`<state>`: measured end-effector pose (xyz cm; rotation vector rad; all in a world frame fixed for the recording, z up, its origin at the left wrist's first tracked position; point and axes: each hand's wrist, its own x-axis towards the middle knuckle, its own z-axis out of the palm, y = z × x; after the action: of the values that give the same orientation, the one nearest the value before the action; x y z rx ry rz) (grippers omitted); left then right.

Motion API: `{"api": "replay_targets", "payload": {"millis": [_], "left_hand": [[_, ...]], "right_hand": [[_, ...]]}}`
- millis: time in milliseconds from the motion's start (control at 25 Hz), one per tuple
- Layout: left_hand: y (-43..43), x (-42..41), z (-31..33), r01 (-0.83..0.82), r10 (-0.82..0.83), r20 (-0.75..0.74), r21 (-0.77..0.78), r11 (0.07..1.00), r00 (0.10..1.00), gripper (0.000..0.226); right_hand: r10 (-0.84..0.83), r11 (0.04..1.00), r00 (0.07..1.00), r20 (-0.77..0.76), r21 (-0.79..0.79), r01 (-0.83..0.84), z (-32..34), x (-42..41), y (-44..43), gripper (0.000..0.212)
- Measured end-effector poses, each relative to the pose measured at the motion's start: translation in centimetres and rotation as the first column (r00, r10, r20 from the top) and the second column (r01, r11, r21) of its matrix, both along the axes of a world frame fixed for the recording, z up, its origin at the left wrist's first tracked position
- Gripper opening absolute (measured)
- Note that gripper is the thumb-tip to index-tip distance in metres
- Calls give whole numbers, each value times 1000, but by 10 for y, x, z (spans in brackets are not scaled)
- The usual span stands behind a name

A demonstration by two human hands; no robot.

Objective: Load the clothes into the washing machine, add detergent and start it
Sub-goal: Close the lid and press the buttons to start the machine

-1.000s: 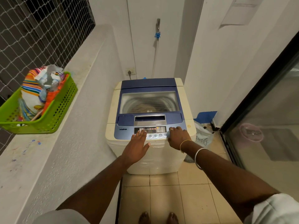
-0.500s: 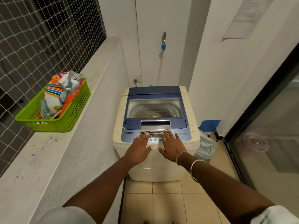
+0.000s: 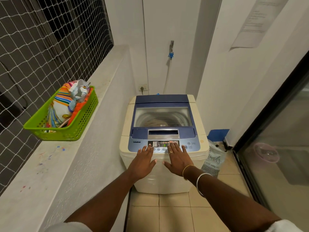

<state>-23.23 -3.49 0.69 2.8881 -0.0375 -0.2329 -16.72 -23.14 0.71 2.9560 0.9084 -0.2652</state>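
Note:
A cream and blue top-loading washing machine [image 3: 163,174] stands ahead with its see-through lid [image 3: 163,117] down; something brownish shows dimly inside the drum. Its control panel [image 3: 163,144] is lit with a green digit. My left hand [image 3: 143,160] lies flat and open at the panel's front edge, fingertips at the left buttons. My right hand [image 3: 178,157], wearing a ring and bangles, is spread open beside it, fingers over the panel's middle and right buttons. Neither hand holds anything.
A green plastic basket [image 3: 78,129] with colourful packets sits on the concrete ledge [image 3: 50,164] to the left, under netting. A laundry bag [image 3: 214,160] stands on the floor right of the machine. Glass sliding door [image 3: 275,148] on the right; tap and hose [image 3: 170,54] on the back wall.
My right hand slid left from the panel's right end to its middle and spread flat. The view pulled back and tilted up slightly. My left hand stayed at the panel's left.

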Motion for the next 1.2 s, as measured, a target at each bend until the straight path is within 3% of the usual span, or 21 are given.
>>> {"api": "replay_targets", "payload": {"millis": [1200], "left_hand": [[-5,9,-5,-10,10,-32,-3,1000,999,67]], "right_hand": [[-23,999,999,-31,47,24,0,6,8,79]]}}
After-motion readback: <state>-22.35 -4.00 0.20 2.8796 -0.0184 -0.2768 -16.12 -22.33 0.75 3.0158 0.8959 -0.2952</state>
